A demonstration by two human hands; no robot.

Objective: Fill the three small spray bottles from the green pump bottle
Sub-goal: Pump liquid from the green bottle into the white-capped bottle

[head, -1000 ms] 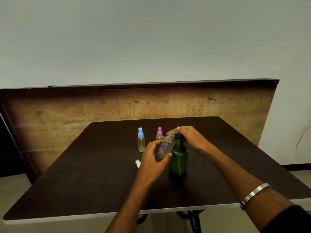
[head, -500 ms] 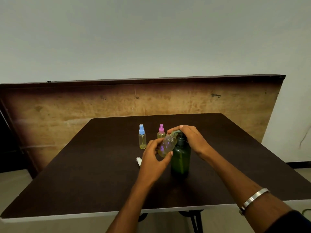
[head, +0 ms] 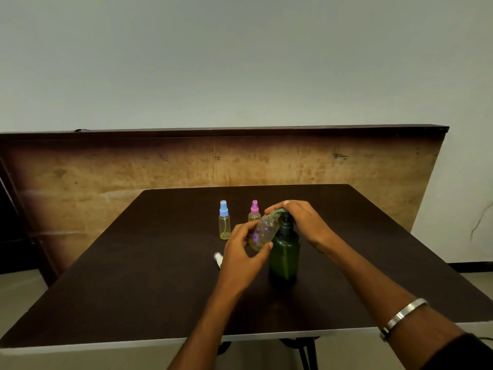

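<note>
The green pump bottle [head: 285, 253] stands upright near the middle of the dark table [head: 149, 276]. My right hand [head: 302, 222] lies over its pump head, fingers curved across the top. My left hand [head: 240, 249] holds a small clear spray bottle [head: 264, 232] with purple dots, uncapped and tilted, its open neck right under the pump spout. Behind stand a blue-capped spray bottle [head: 224, 222] and a pink-capped spray bottle [head: 254, 213], both upright with yellowish liquid. A white spray cap [head: 218, 258] lies on the table left of my left hand.
A wooden board [head: 106, 177] leans upright behind the table's far edge. The table's near edge [head: 106, 343] is pale, with metal legs [head: 306, 353] under it. A metal bangle [head: 402, 316] circles my right wrist.
The hands and bottles keep the same pose; only the camera has shifted slightly, moving the scene a little in the picture.
</note>
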